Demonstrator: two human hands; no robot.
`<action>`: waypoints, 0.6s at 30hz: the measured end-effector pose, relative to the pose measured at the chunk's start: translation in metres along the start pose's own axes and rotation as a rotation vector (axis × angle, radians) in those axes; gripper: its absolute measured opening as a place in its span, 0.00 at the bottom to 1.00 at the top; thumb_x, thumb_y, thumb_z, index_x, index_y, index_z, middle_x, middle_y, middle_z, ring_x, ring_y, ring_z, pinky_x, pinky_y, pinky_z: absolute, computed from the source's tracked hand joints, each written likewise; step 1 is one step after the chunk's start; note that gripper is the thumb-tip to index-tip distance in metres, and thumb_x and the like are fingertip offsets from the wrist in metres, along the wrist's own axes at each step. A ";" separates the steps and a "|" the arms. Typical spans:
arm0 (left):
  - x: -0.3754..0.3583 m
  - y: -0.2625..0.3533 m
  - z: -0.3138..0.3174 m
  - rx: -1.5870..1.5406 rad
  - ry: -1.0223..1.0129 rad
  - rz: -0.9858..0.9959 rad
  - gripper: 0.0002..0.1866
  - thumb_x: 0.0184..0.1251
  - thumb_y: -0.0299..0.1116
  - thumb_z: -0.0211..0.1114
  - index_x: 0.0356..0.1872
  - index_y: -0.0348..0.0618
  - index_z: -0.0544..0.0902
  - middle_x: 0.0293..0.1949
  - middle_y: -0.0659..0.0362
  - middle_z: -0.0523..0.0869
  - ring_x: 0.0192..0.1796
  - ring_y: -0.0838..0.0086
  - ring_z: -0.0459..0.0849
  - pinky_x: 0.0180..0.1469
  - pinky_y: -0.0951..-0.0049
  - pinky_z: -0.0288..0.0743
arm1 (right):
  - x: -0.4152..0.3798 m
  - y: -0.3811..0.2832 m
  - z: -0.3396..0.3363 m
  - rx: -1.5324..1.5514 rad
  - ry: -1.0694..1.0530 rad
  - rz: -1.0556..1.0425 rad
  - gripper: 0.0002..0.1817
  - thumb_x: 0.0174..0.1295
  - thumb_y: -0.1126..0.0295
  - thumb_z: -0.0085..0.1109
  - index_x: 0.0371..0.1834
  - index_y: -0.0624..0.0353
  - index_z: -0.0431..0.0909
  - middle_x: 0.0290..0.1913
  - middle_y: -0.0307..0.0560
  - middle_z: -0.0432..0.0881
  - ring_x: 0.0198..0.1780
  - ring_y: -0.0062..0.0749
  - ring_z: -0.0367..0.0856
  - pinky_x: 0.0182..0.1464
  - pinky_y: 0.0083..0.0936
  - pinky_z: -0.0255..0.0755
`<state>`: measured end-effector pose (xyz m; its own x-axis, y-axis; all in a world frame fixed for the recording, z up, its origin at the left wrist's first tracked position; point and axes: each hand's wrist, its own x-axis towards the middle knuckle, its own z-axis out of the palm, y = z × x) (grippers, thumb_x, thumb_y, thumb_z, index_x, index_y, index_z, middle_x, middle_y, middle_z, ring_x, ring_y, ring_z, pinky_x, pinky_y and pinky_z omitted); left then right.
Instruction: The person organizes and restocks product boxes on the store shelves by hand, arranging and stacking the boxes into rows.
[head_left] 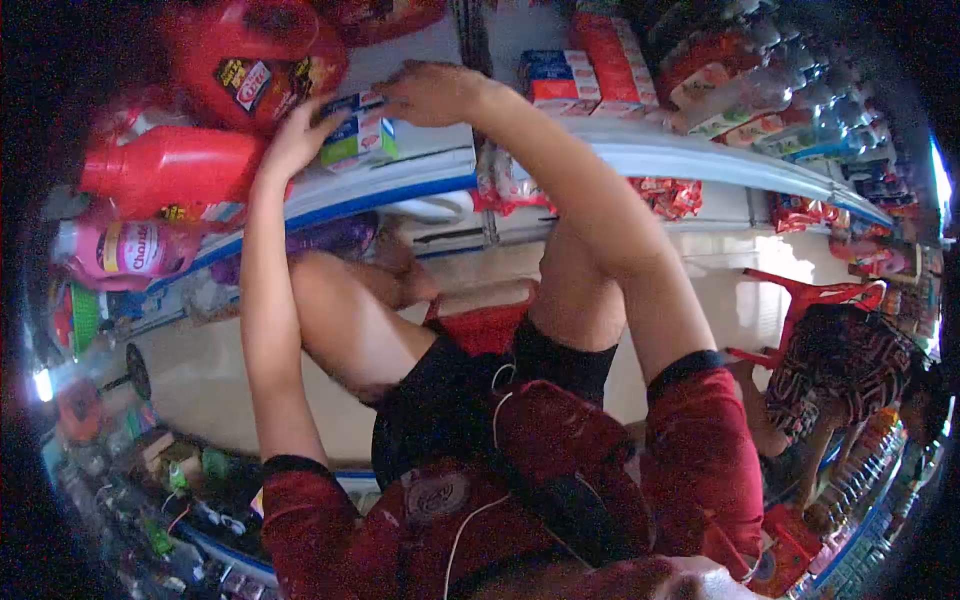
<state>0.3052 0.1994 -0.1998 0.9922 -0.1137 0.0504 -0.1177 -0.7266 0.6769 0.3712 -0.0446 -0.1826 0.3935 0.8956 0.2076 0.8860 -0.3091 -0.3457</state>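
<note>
I have the small blue-and-green cartons (358, 143) near the front edge of the shelf (437, 150), the left hand (295, 145) and right hand (432, 93) at them; whether the fingers pinch, I can't tell. A red jug (215, 75) sits behind the left hand.

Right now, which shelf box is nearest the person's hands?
The blue-and-green box, between the left hand and right hand. The blue-and-red box and red box sit farther right, apart from both hands.

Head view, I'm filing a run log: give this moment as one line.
left hand: at left of small boxes | right hand: at their right | small boxes: on shelf
</note>
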 end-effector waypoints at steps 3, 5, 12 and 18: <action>0.003 0.012 0.000 0.055 0.077 0.062 0.25 0.64 0.38 0.66 0.58 0.33 0.76 0.51 0.48 0.84 0.53 0.69 0.81 0.58 0.69 0.71 | -0.007 -0.001 -0.005 -0.031 0.016 0.122 0.24 0.67 0.49 0.49 0.58 0.52 0.75 0.48 0.59 0.81 0.51 0.53 0.79 0.55 0.46 0.74; 0.008 0.020 0.002 0.145 0.147 0.100 0.21 0.63 0.36 0.67 0.55 0.38 0.79 0.48 0.46 0.85 0.51 0.62 0.84 0.55 0.67 0.73 | -0.008 0.004 -0.004 -0.089 0.011 0.147 0.23 0.67 0.49 0.49 0.58 0.51 0.75 0.48 0.57 0.82 0.51 0.53 0.80 0.54 0.45 0.74; 0.038 0.092 0.044 -0.039 0.381 0.305 0.20 0.60 0.39 0.70 0.52 0.45 0.80 0.44 0.48 0.86 0.49 0.60 0.85 0.50 0.66 0.76 | -0.032 0.043 -0.043 -0.126 0.173 0.295 0.22 0.60 0.58 0.60 0.57 0.50 0.76 0.46 0.54 0.83 0.49 0.52 0.82 0.51 0.44 0.75; 0.084 0.119 0.117 -0.257 0.557 0.368 0.28 0.59 0.39 0.70 0.59 0.42 0.75 0.53 0.45 0.82 0.55 0.56 0.81 0.58 0.62 0.73 | -0.091 0.091 -0.076 -0.154 0.432 0.304 0.22 0.60 0.61 0.61 0.57 0.54 0.76 0.49 0.58 0.82 0.50 0.54 0.81 0.50 0.41 0.75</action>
<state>0.3700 0.0240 -0.2011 0.7710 0.0921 0.6301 -0.5039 -0.5168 0.6921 0.4347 -0.1789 -0.1632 0.6736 0.5559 0.4870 0.7295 -0.6061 -0.3171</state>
